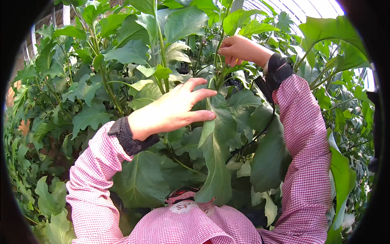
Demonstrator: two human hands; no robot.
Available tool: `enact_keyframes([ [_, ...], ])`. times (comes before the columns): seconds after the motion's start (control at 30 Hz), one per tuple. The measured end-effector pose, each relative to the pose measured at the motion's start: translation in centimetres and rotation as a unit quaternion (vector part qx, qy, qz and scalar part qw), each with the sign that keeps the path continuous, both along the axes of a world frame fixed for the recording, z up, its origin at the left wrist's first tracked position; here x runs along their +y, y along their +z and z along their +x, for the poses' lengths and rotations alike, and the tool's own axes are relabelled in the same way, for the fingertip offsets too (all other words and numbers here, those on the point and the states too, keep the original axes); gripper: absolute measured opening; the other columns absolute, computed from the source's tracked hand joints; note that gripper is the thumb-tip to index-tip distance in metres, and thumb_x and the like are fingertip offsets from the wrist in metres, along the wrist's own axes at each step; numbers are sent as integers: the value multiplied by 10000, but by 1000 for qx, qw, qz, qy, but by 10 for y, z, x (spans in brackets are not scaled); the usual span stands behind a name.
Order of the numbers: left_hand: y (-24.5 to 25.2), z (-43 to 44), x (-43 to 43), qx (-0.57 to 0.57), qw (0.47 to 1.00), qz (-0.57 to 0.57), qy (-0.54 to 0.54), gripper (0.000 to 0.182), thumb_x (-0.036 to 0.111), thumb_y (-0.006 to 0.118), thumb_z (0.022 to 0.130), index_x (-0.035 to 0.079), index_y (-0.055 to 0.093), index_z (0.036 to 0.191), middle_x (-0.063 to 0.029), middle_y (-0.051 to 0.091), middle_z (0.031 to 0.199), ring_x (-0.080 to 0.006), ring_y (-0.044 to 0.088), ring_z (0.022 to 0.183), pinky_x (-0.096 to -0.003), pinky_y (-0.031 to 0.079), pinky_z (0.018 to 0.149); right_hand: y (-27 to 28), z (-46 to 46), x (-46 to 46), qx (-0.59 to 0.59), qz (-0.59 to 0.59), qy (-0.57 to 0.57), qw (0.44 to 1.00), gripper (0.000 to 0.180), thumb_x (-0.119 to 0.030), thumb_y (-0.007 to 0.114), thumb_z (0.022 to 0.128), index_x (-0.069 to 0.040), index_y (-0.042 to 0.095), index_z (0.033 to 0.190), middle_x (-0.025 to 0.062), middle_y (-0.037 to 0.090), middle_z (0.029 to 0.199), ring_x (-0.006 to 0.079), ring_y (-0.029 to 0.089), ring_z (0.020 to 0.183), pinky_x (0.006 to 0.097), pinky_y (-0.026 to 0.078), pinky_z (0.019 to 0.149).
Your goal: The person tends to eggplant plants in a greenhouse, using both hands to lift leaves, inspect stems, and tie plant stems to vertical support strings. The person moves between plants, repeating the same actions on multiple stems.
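My left hand (pixel 175 109) reaches across the middle of the view, fingers spread and nothing in its grasp. Its fingertips are beside a large, long green leaf (pixel 218 146), and the thumb tip overlaps that leaf's upper part. Higher and to the right, my right hand (pixel 239 50) has its fingers curled in at an upright green plant stem (pixel 217 65). The fingertips meet the stem; the thumb's contact is partly hidden. The plant looks like an eggplant, with broad lobed leaves around both hands.
Dense leafy plants fill both sides, with a thick stem (pixel 163 52) left of centre. A black cable (pixel 259 134) hangs from the right wrist's dark band (pixel 277 68) among the leaves. A large leaf (pixel 342 180) stands beside my right sleeve. The greenhouse roof (pixel 307 10) arches behind.
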State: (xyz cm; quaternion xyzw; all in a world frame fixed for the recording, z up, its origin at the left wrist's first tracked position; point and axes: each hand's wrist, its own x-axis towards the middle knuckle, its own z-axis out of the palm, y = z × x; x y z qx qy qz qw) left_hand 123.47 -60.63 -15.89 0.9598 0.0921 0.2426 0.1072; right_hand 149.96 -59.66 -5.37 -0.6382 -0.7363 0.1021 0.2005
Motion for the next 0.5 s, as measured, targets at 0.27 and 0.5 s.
enact_keyframes([
  [0.27, -81, 19, -36, 154, 987, -5, -46, 468, 344, 681, 841, -76, 636, 1043, -290, 459, 1343, -407, 534, 1162, -417, 447, 999, -116, 66, 70, -129, -31, -47, 990, 341, -305, 596, 831, 20, 667, 754, 155, 680, 699, 271, 653, 535, 397, 518, 498],
  [0.5, -99, 24, -53, 152, 984, -27, -93, 423, 328, 684, 840, -41, 621, 1038, -227, 513, 1293, -383, 581, 1087, -423, 481, 939, -204, 45, 81, 377, -109, -296, 871, 633, -531, 636, 838, 58, 603, 1067, 212, 653, 748, 288, 636, 531, 394, 503, 447],
])
